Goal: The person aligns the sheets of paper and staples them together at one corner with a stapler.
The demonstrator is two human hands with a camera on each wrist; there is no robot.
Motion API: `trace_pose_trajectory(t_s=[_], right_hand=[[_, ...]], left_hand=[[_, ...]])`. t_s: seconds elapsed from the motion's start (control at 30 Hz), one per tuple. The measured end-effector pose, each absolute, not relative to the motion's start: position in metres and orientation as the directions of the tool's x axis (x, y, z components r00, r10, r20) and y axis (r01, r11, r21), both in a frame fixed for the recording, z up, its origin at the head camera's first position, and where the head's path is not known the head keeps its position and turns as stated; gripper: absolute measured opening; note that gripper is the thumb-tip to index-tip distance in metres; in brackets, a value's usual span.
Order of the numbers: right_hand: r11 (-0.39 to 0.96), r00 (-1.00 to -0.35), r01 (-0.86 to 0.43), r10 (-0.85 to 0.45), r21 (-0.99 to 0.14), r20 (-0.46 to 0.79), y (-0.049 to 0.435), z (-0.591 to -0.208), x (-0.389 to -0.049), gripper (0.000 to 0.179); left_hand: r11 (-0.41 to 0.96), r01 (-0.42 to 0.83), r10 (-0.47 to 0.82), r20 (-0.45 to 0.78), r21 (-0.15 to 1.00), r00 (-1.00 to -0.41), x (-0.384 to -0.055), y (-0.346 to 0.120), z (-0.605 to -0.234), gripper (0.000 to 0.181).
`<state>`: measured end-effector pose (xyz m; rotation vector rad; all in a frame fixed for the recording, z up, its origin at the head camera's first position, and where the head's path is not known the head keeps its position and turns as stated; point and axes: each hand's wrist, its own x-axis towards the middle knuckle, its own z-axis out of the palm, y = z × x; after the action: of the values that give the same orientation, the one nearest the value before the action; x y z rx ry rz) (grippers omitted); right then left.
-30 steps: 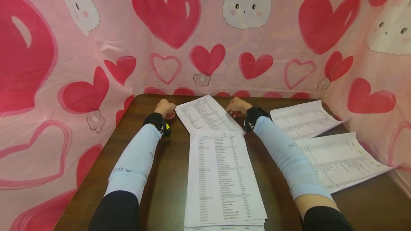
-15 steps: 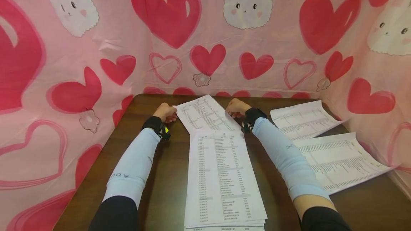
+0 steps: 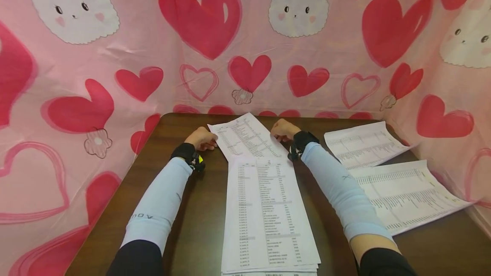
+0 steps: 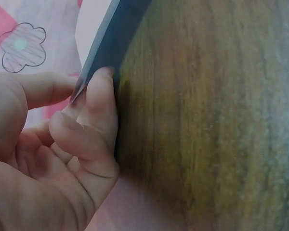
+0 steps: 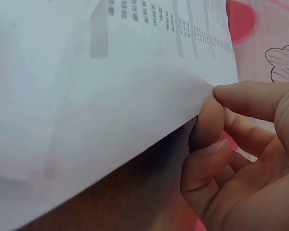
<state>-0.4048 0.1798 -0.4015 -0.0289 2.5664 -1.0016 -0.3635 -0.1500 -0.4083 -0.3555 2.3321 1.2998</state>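
A printed sheet of paper (image 3: pixel 247 137) lies askew at the far middle of the table, its near end meeting a long stack of printed sheets (image 3: pixel 272 216). My left hand (image 3: pixel 203 138) is at its left edge; in the left wrist view thumb and finger pinch the paper's edge (image 4: pixel 97 43). On the other side my right hand (image 3: pixel 284 130) pinches the right edge. The right wrist view shows that paper (image 5: pixel 135 106) lifted off the wood along its near border, between thumb and forefinger. Whether one sheet or more is held, I cannot tell.
To the right lie two further piles of printed paper, a far one (image 3: pixel 364 144) and a nearer one (image 3: pixel 406 195), with curled right edges. The brown wooden table (image 3: pixel 195 225) backs onto a pink curtain (image 3: pixel 215 84) with hearts and rabbits.
My left hand has moved a little right and nearer, and the sheet's left edge bends with it. The right hand has hardly moved. The head view has shifted slightly.
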Motion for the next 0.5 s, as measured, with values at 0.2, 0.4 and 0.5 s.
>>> trace_pose_trajectory(t_s=[0.2, 0.4, 0.5], right_hand=[[0.73, -0.927, 0.117, -0.162, -0.673, -0.337, 0.181, -0.397, -0.403, 0.012], [0.731, -0.928, 0.084, -0.19, -0.677, -0.32, 0.184, -0.39, -0.403, 0.016], [0.723, -0.928, 0.077, -0.199, -0.686, -0.314, 0.186, -0.387, -0.403, 0.017]], left_hand=[[0.535, -0.408, 0.034, -0.501, 0.74, -0.865, -0.362, -0.146, -0.403, 0.03], [0.566, -0.372, 0.029, -0.468, 0.736, -0.883, -0.364, -0.145, -0.396, 0.028], [0.569, -0.363, 0.032, -0.46, 0.738, -0.887, -0.364, -0.145, -0.391, 0.029]])
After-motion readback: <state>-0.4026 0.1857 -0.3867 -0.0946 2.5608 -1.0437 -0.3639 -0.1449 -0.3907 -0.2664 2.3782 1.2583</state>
